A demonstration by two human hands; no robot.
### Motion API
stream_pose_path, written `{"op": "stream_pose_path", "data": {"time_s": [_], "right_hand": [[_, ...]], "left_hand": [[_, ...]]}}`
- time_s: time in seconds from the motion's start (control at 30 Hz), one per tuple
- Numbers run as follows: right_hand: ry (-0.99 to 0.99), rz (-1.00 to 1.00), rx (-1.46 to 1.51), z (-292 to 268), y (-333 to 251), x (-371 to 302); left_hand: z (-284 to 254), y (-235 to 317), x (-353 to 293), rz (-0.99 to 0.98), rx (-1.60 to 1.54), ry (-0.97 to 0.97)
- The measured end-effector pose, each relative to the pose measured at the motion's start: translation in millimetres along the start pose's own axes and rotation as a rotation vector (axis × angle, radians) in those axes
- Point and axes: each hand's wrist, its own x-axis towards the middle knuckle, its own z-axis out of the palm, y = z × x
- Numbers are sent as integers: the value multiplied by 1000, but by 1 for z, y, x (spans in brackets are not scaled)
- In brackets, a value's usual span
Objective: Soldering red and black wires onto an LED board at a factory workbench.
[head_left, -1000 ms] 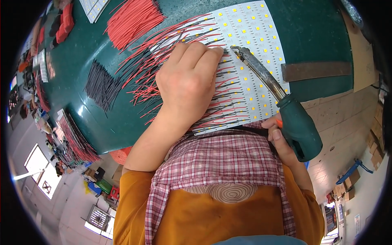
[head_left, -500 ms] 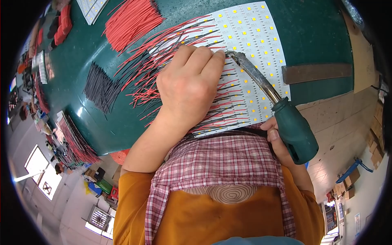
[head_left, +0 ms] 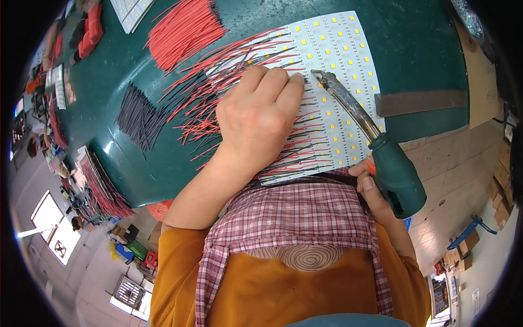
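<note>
A white LED board (head_left: 359,71) with rows of small yellow LEDs lies on the green table. Red and black wires (head_left: 204,111) fan out leftward from its left part. Over these wires my left hand (head_left: 256,117) is closed, knuckles up; its fingertips point down at the board, and what they pinch is hidden. My right hand (head_left: 373,188), at the board's near right corner, grips a soldering iron (head_left: 400,174) with a thick green handle, which partly hides the fingers. The iron's tip is just right of my left fingertips, apart from them, above the board.
On the table (head_left: 163,182) lie a bundle of red wires (head_left: 185,35) and a smaller pile of black wires (head_left: 140,117). Another LED board (head_left: 131,13) is at the far left. A dark flat bar (head_left: 422,102) lies right of the board. Wired strips (head_left: 101,185) hang near the left edge.
The soldering iron's tip has moved away from my left fingertips, slightly to the right. My left hand has shifted a little right and nearer to me, still closed.
</note>
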Motion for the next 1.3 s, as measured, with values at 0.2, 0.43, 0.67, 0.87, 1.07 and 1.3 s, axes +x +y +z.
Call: {"op": "stream_pose_path", "data": {"time_s": [0.2,0.43,0.67,0.87,1.07,1.3], "right_hand": [[46,-24,79,2,5,3],[63,118,105,4,-13,-14],[121,161,213,6,-26,-16],[85,184,203,6,-22,-21],[191,160,278,9,-25,-19],[189,28,245,12,-16,-6]], "left_hand": [[-1,-10,-4,-4,-150,41],[-64,-53,-24,-225,76,70],[-56,-113,5,-423,-141,166],[-50,-130,17,-422,-116,211],[-84,-155,-56,-621,16,216],[-88,-91,-48,-680,-232,187]]}}
